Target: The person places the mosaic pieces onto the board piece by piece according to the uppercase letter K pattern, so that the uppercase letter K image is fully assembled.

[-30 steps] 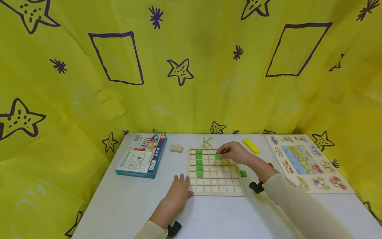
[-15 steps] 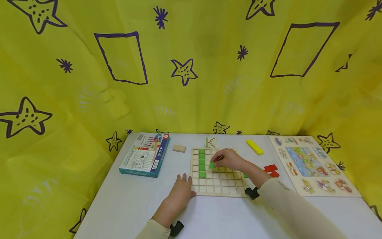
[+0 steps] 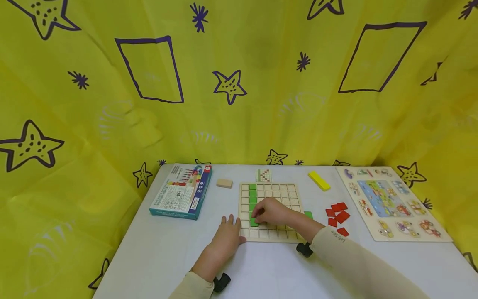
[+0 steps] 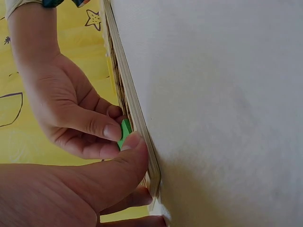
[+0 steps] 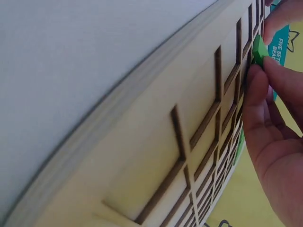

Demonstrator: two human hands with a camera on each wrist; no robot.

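Observation:
A wooden grid board [image 3: 278, 195] lies in the middle of the white table, with a column of green tiles [image 3: 252, 193] in its second column. My right hand [image 3: 270, 211] reaches over the board's near left part and pinches a green tile [image 3: 254, 222] at the foot of that column; the tile [image 4: 125, 133] shows between its thumb and fingers, and also in the right wrist view [image 5: 258, 50]. My left hand [image 3: 227, 234] rests flat on the table against the board's near left corner [image 4: 152, 179]. Another green tile [image 3: 308, 214] lies just right of the board.
Several red tiles [image 3: 337, 215] lie right of the board, a picture puzzle board [image 3: 388, 201] further right. A yellow bar [image 3: 319, 181], a pattern card [image 3: 263, 175] and a wooden block [image 3: 224, 183] sit behind the board; a teal box [image 3: 181, 191] at left. Yellow curtain surrounds the table.
My right hand has carried the green tile from the board's far middle down and left to the near end of the green column. The left hand has stayed put.

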